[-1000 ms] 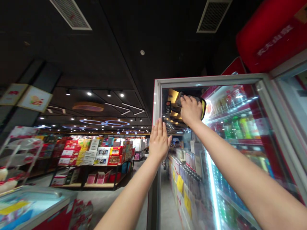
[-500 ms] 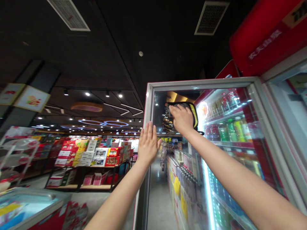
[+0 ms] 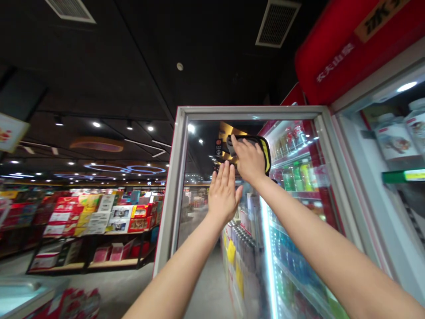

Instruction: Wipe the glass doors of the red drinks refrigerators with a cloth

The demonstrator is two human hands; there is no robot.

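Note:
A glass door (image 3: 199, 212) with a grey metal frame stands swung open from a red drinks fridge (image 3: 332, 48). My right hand (image 3: 248, 159) presses a grey cleaning cloth (image 3: 266, 153) with black and yellow edging against the upper part of the pane, fingers spread over it. Much of the cloth is hidden under that hand. Just left of it and slightly lower, my left hand (image 3: 223, 192) is open with fingers straight, at the glass and holding nothing. Whether its palm touches the pane I cannot tell.
Inside the fridge at right are white containers (image 3: 395, 137) on a shelf. Bottles (image 3: 297, 175) show in the glass. Shelves with boxed goods (image 3: 119, 217) stand at left, and a chest freezer (image 3: 33, 288) is at lower left.
My left hand has moved from the door's side frame to over the glass, closer to my right hand. The cloth stays high on the pane. The view has turned right.

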